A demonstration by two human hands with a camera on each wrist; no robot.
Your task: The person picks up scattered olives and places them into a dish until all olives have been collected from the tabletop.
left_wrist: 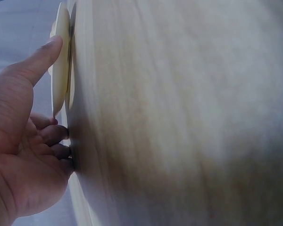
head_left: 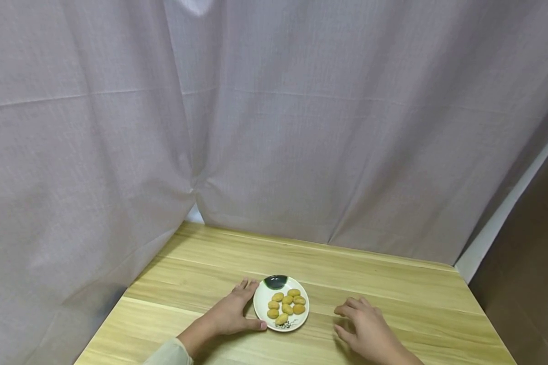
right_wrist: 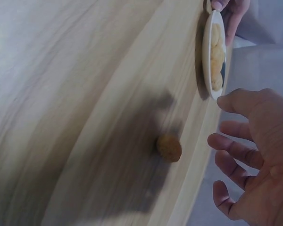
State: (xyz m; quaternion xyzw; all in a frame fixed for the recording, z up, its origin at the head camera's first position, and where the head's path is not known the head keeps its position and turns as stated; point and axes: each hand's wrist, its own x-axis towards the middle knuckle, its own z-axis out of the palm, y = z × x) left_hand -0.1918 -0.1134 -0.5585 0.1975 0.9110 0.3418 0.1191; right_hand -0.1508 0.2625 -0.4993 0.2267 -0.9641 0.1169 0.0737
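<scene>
On the wooden table a small white plate [head_left: 283, 328] with a dark green patch on its rim holds several oval golden-tan pieces [head_left: 287, 308], which look like coated nuts. My left hand [head_left: 233, 310] holds the plate's left side, thumb on the near rim and fingers by the far rim. In the left wrist view the plate [left_wrist: 61, 89] is seen edge-on between thumb and index finger. To the right of the plate, my right hand [head_left: 369, 332] hovers with loosely bent fingers and nothing in them. Beneath it a brown rounded piece [right_wrist: 169, 148] lies on the table, hidden in the head view.
Grey curtains [head_left: 301, 152] hang behind and to the left of the wooden table [head_left: 415, 299]. A darker brown panel or cloth [head_left: 525, 253] stands along the right side. The table's back edge meets the curtain.
</scene>
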